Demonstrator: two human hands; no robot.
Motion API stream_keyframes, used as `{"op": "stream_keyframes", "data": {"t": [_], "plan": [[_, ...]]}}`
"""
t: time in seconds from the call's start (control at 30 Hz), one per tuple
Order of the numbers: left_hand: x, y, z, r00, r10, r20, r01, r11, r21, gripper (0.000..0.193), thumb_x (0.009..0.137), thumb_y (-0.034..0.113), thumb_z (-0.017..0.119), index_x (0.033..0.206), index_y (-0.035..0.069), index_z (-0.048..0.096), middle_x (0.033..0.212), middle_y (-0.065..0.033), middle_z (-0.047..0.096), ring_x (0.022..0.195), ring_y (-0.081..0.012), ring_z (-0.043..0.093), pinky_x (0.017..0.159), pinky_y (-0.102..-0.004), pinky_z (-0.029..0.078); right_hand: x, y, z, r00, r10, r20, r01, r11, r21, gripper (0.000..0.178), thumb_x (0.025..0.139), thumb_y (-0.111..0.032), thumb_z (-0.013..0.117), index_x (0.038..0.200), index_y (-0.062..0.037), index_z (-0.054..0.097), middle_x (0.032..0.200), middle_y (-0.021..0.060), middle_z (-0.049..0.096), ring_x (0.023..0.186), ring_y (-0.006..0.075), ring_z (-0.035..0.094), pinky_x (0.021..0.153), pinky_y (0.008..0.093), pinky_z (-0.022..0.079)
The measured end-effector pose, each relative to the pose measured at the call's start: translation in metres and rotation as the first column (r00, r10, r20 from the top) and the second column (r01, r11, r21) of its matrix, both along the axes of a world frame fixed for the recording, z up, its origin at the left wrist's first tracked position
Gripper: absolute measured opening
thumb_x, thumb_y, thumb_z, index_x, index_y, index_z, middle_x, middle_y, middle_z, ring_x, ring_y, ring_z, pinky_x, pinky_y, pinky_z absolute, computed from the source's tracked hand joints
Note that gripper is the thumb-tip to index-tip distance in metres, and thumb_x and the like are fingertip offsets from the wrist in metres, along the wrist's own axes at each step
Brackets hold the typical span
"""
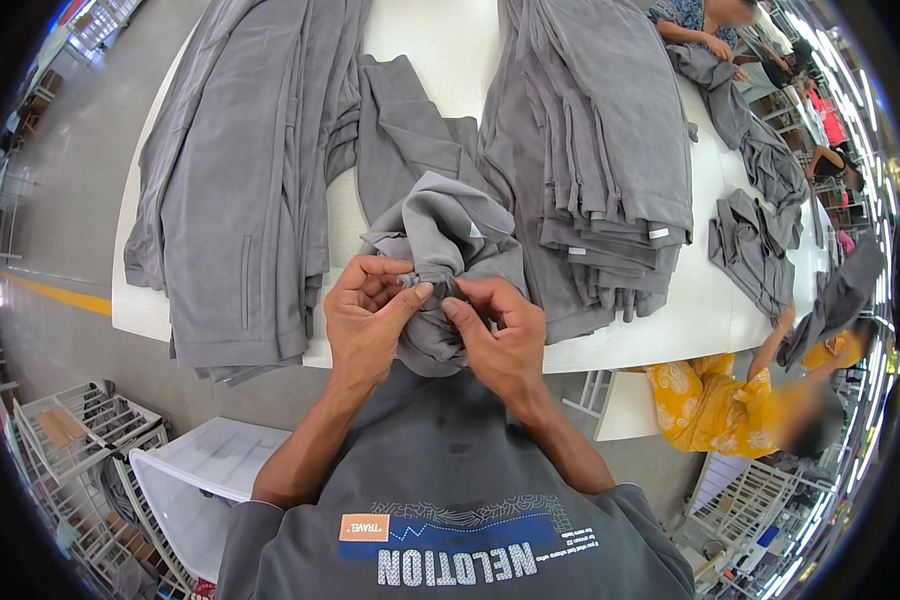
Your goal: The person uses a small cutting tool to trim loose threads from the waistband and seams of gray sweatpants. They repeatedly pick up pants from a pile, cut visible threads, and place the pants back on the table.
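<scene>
A bunched grey pair of trousers (460,225) lies at the near edge of the white table, in front of my body. My left hand (372,318) pinches its gathered cloth between thumb and fingers. Close beside it, my right hand (495,335) grips the same bunch, thumb and forefinger pressed together. A small white tag shows on the upper folds. Behind the bunch, more of the grey cloth (400,130) stretches away across the table between two piles. What exactly sits between my fingertips is too small to make out.
Tall stacks of folded grey trousers flank my hands, a left stack (240,200) and a right stack (610,130). A white plastic bin (205,455) stands at lower left near wire racks (85,425). A person in yellow (715,400) handles grey garments at right; another person works at far right.
</scene>
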State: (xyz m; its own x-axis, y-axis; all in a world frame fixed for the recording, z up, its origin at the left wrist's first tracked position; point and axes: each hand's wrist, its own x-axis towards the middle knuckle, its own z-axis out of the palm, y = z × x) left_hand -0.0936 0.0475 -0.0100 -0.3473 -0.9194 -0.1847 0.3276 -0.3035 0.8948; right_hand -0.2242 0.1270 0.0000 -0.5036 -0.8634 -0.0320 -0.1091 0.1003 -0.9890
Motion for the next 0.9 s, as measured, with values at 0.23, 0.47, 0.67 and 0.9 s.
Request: {"op": "stream_keyframes", "data": {"t": [0.23, 0.47, 0.67, 0.9], "plan": [[0.001, -0.005, 0.004, 0.994, -0.004, 0.106, 0.004, 1.000, 0.001, 0.022, 0.085, -0.003, 0.073, 0.103, -0.001, 0.061, 0.082, -0.0026, 0.065, 0.074, -0.0054, 0.058, 0.066, -0.0191, 0.046, -0.004, 0.001, -0.001, 0.994, 0.024, -0.102, -0.024, 1.000, 0.002, 0.027, 0.084, -0.009, 0.078, 0.107, 0.0007, 0.067, 0.086, 0.0079, 0.069, 0.075, 0.0115, 0.064, 0.069, 0.0262, 0.052], [0.007, -0.020, 0.004, 0.942, -0.059, 0.331, 0.149, 0.956, -0.254, 0.020, 0.086, 0.001, 0.070, 0.106, 0.001, 0.069, 0.073, 0.0045, 0.058, 0.065, -0.0021, 0.049, 0.057, -0.0185, 0.038, -0.008, 0.000, -0.001, 0.955, 0.027, -0.295, -0.032, 0.999, -0.011, 0.028, 0.081, -0.008, 0.078, 0.106, -0.0004, 0.066, 0.090, 0.0114, 0.069, 0.076, 0.0193, 0.066, 0.070, 0.0298, 0.052], [0.007, -0.030, 0.014, 0.876, -0.091, 0.474, 0.283, 0.892, -0.353, 0.012, 0.086, 0.002, 0.068, 0.097, 0.001, 0.073, 0.069, 0.0030, 0.062, 0.061, -0.0029, 0.049, 0.055, -0.0213, 0.039, -0.013, -0.019, 0.001, 0.975, 0.083, -0.208, -0.067, 0.994, 0.082, 0.023, 0.080, -0.006, 0.074, 0.101, -0.0013, 0.065, 0.091, 0.0101, 0.067, 0.076, 0.0204, 0.065, 0.068, 0.0310, 0.051], [0.013, -0.037, 0.021, 0.827, -0.143, 0.543, 0.324, 0.912, -0.253, 0.012, 0.086, 0.006, 0.068, 0.096, 0.001, 0.072, 0.068, 0.0013, 0.062, 0.060, -0.0038, 0.050, 0.055, -0.0225, 0.041, -0.022, -0.036, -0.025, 0.917, 0.117, -0.381, -0.182, 0.974, -0.138, 0.017, 0.079, -0.003, 0.071, 0.094, 0.0002, 0.066, 0.081, 0.0097, 0.060, 0.070, 0.0240, 0.060, 0.063, 0.0324, 0.047]]}}
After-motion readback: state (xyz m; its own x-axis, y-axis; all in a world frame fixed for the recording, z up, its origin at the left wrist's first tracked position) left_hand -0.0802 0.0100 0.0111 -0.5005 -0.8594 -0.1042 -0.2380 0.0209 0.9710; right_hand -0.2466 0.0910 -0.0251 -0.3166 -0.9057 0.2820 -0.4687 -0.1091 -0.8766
